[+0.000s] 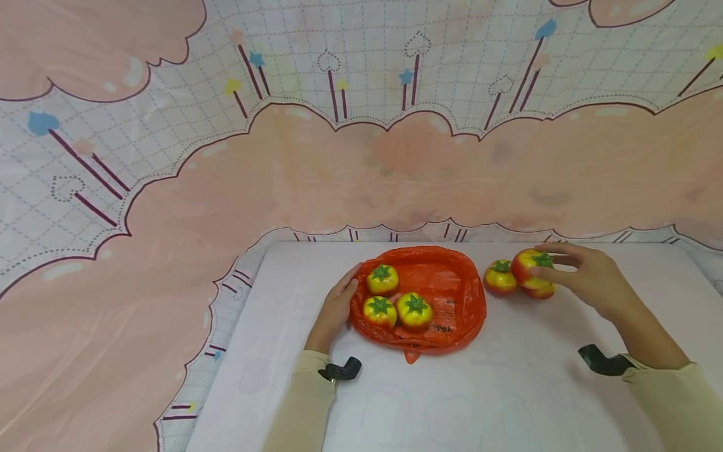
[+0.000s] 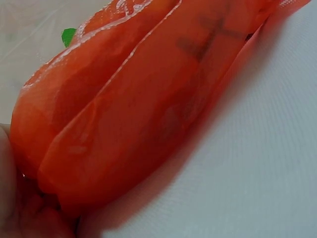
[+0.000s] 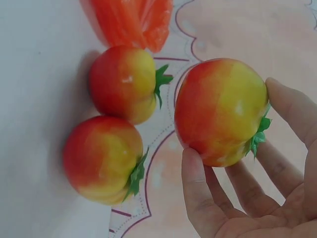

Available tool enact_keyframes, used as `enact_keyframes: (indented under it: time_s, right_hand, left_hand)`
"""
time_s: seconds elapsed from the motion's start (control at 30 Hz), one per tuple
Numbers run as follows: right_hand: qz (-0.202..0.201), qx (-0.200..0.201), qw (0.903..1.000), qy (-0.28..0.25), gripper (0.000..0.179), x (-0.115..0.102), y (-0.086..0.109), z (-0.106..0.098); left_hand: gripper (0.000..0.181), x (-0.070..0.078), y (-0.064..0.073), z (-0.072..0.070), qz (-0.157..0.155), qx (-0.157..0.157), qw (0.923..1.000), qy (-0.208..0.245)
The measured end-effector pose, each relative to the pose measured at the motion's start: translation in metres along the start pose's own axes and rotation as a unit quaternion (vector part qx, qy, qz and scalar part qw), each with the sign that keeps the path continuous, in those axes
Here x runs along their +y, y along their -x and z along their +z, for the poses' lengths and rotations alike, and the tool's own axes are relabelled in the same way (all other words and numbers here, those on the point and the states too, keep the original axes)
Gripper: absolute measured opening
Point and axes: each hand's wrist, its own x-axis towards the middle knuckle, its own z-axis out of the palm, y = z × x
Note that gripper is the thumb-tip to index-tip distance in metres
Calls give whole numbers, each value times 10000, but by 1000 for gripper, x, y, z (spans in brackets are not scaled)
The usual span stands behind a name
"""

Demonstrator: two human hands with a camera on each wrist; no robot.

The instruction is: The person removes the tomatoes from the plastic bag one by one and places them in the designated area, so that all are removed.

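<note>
Between the thumb and fingers of my right hand (image 1: 590, 279) is a red and yellow toy tomato (image 3: 218, 109) with green leaves, raised over the table. Two more toy tomatoes, a left one (image 1: 500, 279) and a right one (image 1: 541, 292), rest on the table beneath it, side by side. My left hand (image 1: 334, 307) lies against the outer left side of a red plastic bag (image 1: 476, 307), its fingers extended along the rim. The bag stands spread wide, mouth up. Inside it, toward its left, sit three toy tomatoes: one at the back (image 1: 382, 276) and two in front.
The white table (image 1: 452, 408) ends just behind the bag. Past its far edge hangs a patterned cloth (image 1: 316, 169) in pink and white. Black straps with a bent piece, one on the left wrist (image 1: 341, 370) and one on the right (image 1: 604, 362), stick out over the sleeves.
</note>
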Motion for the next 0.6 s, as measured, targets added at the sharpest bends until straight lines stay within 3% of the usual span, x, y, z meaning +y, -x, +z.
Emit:
enact_keyframes:
  time_s: [0.6]
  right_hand:
    - [120, 194, 9997, -37, 79, 19, 4, -11]
  left_hand:
    - [39, 0, 1, -1, -1, 4, 10000, 8]
